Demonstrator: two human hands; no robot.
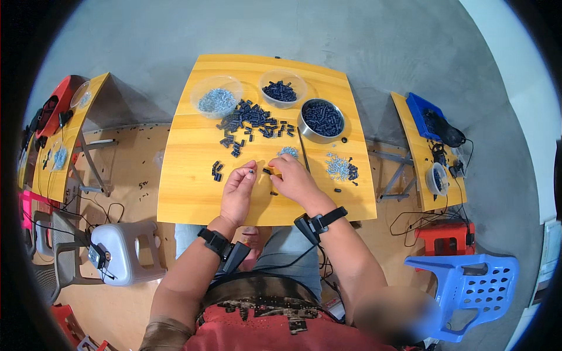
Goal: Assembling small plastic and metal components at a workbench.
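Observation:
My left hand (239, 188) is over the near part of the yellow table, its thumb and forefinger pinching something tiny and dark that I cannot make out. Just to the right, my right hand (293, 180) holds a small black cylindrical piece (267, 171) between its fingertips. Another black piece lies on the wood below that hand. Beyond both hands spreads a heap of black cylindrical pieces (249, 116). A little pile of silvery screws (287, 151) sits just past my right hand, and a larger scatter of screws (338, 168) lies to its right.
Along the table's (187, 202) far side stand a clear bowl of screws (216, 100), a clear bowl of black pieces (281, 90) and a metal bowl (321, 120) full of black pieces. A thin dark rod (303, 151) lies near my right hand. A blue chair (468, 286) stands at right.

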